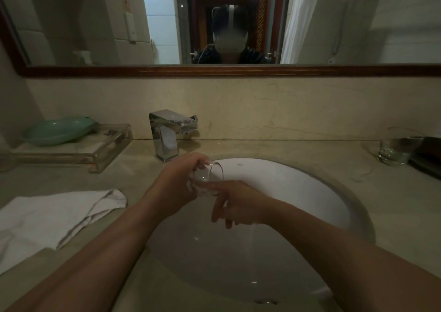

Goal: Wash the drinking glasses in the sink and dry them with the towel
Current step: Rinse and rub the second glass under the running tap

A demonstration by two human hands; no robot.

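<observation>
Over the white sink point(310, 192), my left hand point(176, 182) grips a clear drinking glass point(210, 175) tilted on its side, mouth toward the right. My right hand point(236, 204) touches the glass's lower side with its fingertips, the other fingers spread and hanging down. A thin stream of water falls from below my right hand into the basin. A second clear glass point(398, 148) stands upright on the counter at the far right. A white towel point(52, 218) lies crumpled on the counter at the left.
A chrome faucet point(170, 132) stands behind the sink, left of centre. A clear tray point(105, 151) with a green dish point(59, 130) sits at the back left. A dark object point(427, 156) lies beside the right glass. A mirror hangs above.
</observation>
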